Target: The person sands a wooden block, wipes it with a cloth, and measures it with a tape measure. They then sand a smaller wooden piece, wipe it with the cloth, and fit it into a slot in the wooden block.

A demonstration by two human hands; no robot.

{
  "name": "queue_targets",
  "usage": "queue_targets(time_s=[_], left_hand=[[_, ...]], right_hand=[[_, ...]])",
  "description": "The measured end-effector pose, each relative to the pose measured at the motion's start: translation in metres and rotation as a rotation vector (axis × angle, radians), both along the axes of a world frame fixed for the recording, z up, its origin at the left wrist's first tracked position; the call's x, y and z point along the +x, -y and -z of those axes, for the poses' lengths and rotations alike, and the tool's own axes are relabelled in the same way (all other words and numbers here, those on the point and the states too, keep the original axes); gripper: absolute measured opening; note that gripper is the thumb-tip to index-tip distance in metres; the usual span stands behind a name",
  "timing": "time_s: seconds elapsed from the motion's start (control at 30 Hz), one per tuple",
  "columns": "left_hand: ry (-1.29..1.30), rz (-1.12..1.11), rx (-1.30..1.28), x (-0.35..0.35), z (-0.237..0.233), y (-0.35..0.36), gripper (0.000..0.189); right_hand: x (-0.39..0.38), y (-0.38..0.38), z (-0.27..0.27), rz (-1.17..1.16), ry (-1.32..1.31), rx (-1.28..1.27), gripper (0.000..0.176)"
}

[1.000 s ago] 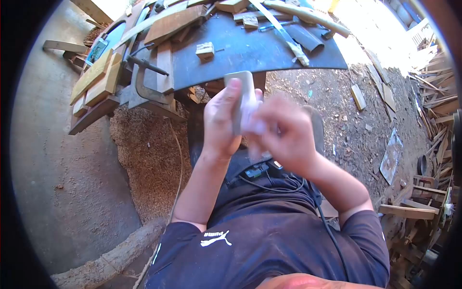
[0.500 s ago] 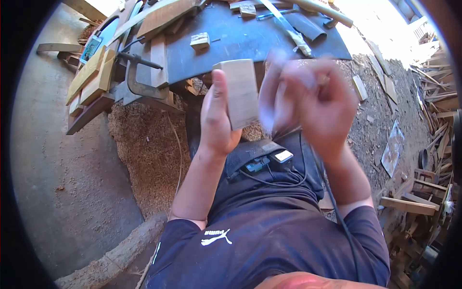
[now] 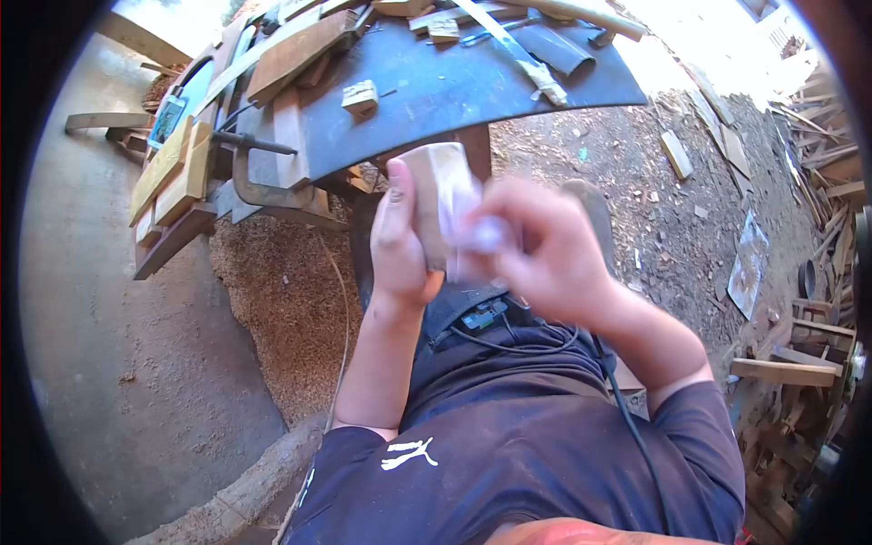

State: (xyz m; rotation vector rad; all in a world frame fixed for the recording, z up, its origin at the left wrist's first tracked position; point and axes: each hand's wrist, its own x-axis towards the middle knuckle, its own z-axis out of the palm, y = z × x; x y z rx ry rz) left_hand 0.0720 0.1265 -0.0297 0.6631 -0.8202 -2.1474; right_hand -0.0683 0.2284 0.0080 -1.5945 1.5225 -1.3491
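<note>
While my left hand (image 3: 398, 238) clasps the block (image 3: 425, 193), nearer me than the table (image 3: 436, 91), my blurred right hand (image 3: 551, 250) seems to pinch a pale wad (image 3: 487, 234) against it, and overpressing could knock the block loose.

The person's left hand (image 3: 400, 250) is raised in front of the body in a clasping grip, its thumb (image 3: 398, 186) pointing up and the other fingers mostly hidden from view. The left forearm (image 3: 380, 363) rises steeply, the wrist almost straight. The right hand (image 3: 554, 245) is close beside the left, its fingers (image 3: 509, 202) curled inward and blurred. The right forearm (image 3: 647, 338) slants up and inward from a bent elbow held out to the side.
</note>
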Motion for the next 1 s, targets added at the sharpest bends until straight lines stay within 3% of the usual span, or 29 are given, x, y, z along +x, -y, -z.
queue_targets(time_s=[0.03,0.1,0.13,0.23,0.27,0.3,0.33,0.37,0.43,0.47,0.57,0.6,0.63,0.7,0.73,0.8,0.83,0.87,0.9,0.93,0.97,1.0], left_hand=[[0.001,0.002,-0.027,0.01,0.004,0.011,0.059],[-0.019,-0.022,-0.068,0.011,0.005,0.018,0.059],[-0.017,0.026,-0.076,0.01,0.004,0.015,0.059],[0.022,0.125,-0.225,-0.002,0.002,-0.007,0.066],[0.053,0.085,-0.197,-0.004,0.0,-0.012,0.069],[0.085,0.041,-0.174,-0.005,-0.003,-0.013,0.072],[0.044,0.117,-0.249,0.009,0.011,0.004,0.078],[0.102,0.048,-0.25,0.014,0.009,0.011,0.078],[-0.049,0.013,-0.154,0.022,0.013,0.023,0.077],[-0.028,-0.015,-0.165,0.023,0.015,0.021,0.066],[-0.077,0.157,-0.211,0.011,0.007,0.01,0.057],[0.033,0.016,-0.205,0.004,0.003,0.001,0.054],[0.005,0.014,-0.11,0.004,-0.005,0.0,0.056],[-0.063,0.005,0.072,0.006,-0.019,0.009,0.06],[-0.103,0.027,0.026,0.016,-0.01,0.021,0.064],[-0.231,0.102,0.033,0.022,0.003,0.029,0.054],[-0.283,0.143,0.069,0.021,0.007,0.029,0.051],[-0.435,0.232,0.218,0.018,0.006,0.021,0.058],[-0.391,0.29,0.154,0.014,0.007,0.017,0.058],[-0.426,0.251,0.293,0.01,0.005,0.011,0.058],[-0.458,0.209,0.43,0.007,0.001,0.008,0.058],[-0.407,0.272,0.281,0.015,0.015,0.022,0.058]], right_hand=[[0.002,-0.009,0.001,-0.203,0.043,0.106,0.023],[-0.001,-0.016,-0.009,-0.351,0.12,0.117,0.019],[-0.006,-0.007,-0.012,-0.207,0.075,-0.019,0.016],[-0.012,0.027,-0.027,0.143,0.537,-0.2,0.017],[-0.004,0.021,-0.022,0.186,0.339,-0.075,0.017],[-0.006,0.012,-0.019,0.124,-0.096,-0.092,0.019],[-0.003,0.0,-0.012,-0.068,-0.06,-0.092,0.019],[0.001,-0.011,-0.006,-0.266,-0.027,-0.09,0.019],[0.001,-0.022,-0.014,-0.383,0.127,0.087,0.016],[-0.007,-0.012,-0.013,-0.21,-0.028,-0.137,0.011],[-0.018,0.02,-0.029,0.194,0.599,-0.115,0.015],[-0.011,0.021,-0.018,0.142,0.501,-0.059,0.017],[-0.003,0.02,-0.002,0.089,0.406,-0.002,0.02],[0.004,-0.002,-0.002,-0.233,0.317,0.177,0.013],[0.002,-0.01,-0.007,-0.355,0.27,0.204,0.01],[-0.009,-0.005,-0.012,-0.247,0.178,0.088,0.008],[-0.011,0.002,-0.025,-0.059,0.461,0.218,0.009],[-0.009,0.01,-0.017,0.01,0.426,0.161,0.012],[-0.009,0.022,-0.006,0.078,0.378,0.089,0.015],[-0.008,0.029,-0.002,0.143,0.329,0.013,0.018],[0.003,0.016,-0.004,0.111,0.103,0.055,0.016],[0.003,0.006,-0.003,-0.13,0.069,0.074,0.015]])
